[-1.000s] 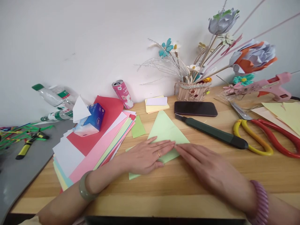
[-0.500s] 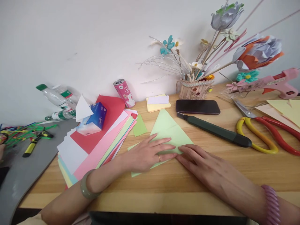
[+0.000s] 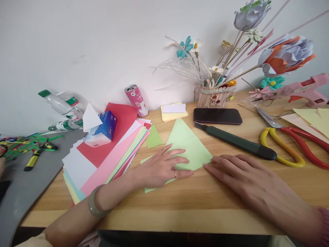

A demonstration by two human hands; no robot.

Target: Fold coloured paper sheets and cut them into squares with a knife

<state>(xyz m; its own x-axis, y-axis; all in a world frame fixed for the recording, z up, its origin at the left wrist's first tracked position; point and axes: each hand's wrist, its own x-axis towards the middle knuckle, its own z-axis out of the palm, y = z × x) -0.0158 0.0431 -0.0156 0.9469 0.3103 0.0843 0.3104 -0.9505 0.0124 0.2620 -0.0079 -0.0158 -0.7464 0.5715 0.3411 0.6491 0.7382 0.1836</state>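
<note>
A light green sheet of paper [image 3: 185, 140], folded to a pointed top, lies on the wooden table. Flat across its lower left part rests my left hand [image 3: 164, 167], fingers spread and a ring on one of them. My right hand [image 3: 239, 173] is at the sheet's right corner, its fingers stretched out close together with the tips touching the paper's edge. Part of the lower edge is covered by my left hand. Just left of the sheet is a small darker green paper piece [image 3: 154, 136].
Left stands a stack of coloured paper [image 3: 123, 147] under a tissue pack [image 3: 102, 128]. Behind are a pink can [image 3: 137, 101], small paper slips [image 3: 174, 115] and a flower basket [image 3: 214, 97]. Right lie a phone [image 3: 217, 116], a dark green craft knife [image 3: 236, 141], scissors [image 3: 293, 137] and a pink glue gun [image 3: 305, 91].
My right hand has slid right along the folded edge to the sheet's right corner, uncovering more paper. My left hand has stayed nearly in place, pressing on the sheet.
</note>
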